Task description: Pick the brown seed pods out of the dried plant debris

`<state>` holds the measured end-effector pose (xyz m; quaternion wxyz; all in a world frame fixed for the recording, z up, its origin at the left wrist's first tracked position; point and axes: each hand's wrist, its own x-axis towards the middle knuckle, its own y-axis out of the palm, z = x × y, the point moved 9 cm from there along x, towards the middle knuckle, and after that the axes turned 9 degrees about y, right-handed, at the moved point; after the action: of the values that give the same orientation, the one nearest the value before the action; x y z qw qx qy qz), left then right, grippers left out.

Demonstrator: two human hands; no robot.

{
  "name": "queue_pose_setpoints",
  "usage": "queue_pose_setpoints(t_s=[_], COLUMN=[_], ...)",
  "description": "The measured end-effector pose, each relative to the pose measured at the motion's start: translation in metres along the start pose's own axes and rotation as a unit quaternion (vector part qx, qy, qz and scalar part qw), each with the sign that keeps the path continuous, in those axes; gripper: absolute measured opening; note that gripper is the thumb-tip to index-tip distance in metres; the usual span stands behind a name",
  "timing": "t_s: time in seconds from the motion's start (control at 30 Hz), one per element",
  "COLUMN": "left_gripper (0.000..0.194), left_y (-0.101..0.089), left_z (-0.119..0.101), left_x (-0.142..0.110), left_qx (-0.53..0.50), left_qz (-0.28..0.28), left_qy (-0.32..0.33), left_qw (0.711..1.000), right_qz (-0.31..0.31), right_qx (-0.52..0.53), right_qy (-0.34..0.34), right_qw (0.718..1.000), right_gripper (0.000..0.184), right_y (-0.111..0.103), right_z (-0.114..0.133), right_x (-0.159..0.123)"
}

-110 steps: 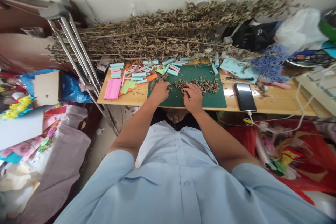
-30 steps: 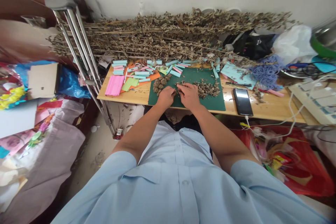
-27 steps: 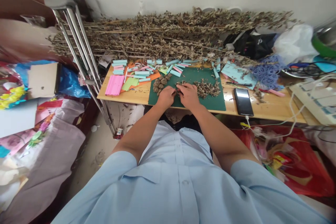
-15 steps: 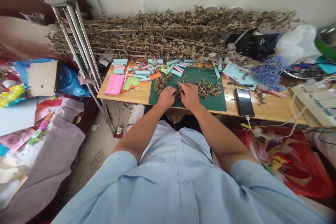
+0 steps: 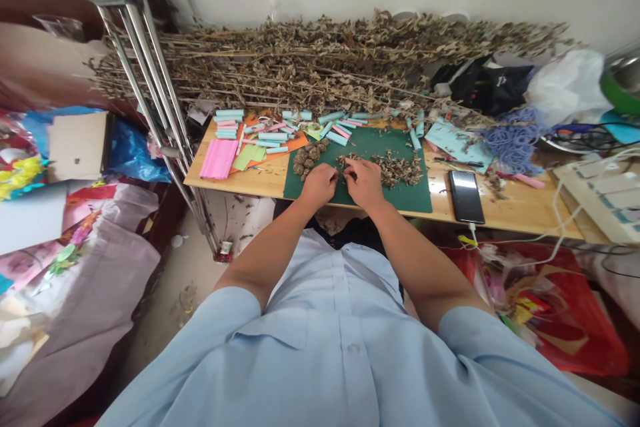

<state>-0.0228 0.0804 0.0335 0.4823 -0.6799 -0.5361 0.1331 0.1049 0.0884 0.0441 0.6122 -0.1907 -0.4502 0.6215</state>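
Observation:
Over the near edge of a green cutting mat (image 5: 367, 140), my left hand (image 5: 320, 185) is closed, thumb and fingers pressed together; whatever they hold is too small to make out. A short gap to the right, my right hand (image 5: 364, 181) has its fingers bent in a pinch, the tips by a few crumbs of dried leaf. Anything inside that pinch is hidden too. Beyond my left hand sit several brown balls of rolled dried leaf (image 5: 306, 159). To the right of my right hand lies a loose heap of crumbled dried leaves (image 5: 399, 169).
Long bundles of dried stalks (image 5: 300, 60) run along the wall. Rolled blue and pink papers (image 5: 274, 137) and a pink paper stack (image 5: 219, 159) lie left on the wooden table (image 5: 240, 181). A phone (image 5: 466, 195) charges at right. Metal crutches (image 5: 150, 80) lean at the left.
My hands have drawn slightly apart, widening the gap between their fingertips. The balls and the leaf heap look the same.

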Motion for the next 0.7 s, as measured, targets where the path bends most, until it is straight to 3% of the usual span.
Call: queue_pose_setpoints(t_s=[0.47, 0.7], left_gripper=[0.015, 0.037], left_y=[0.000, -0.003], left_z=[0.001, 0.004], left_x=[-0.001, -0.003], left_qx=[-0.017, -0.030], left_qz=[-0.006, -0.003], left_qy=[-0.001, -0.035], left_qw=[1.000, 0.999], right_qz=[-0.046, -0.043], right_qx=[-0.039, -0.003], right_qy=[-0.004, 0.007], right_qw=[0.998, 0.999], right_gripper=[0.039, 0.034], right_y=[-0.020, -0.023], right_z=[0.001, 0.008], right_x=[0.001, -0.017])
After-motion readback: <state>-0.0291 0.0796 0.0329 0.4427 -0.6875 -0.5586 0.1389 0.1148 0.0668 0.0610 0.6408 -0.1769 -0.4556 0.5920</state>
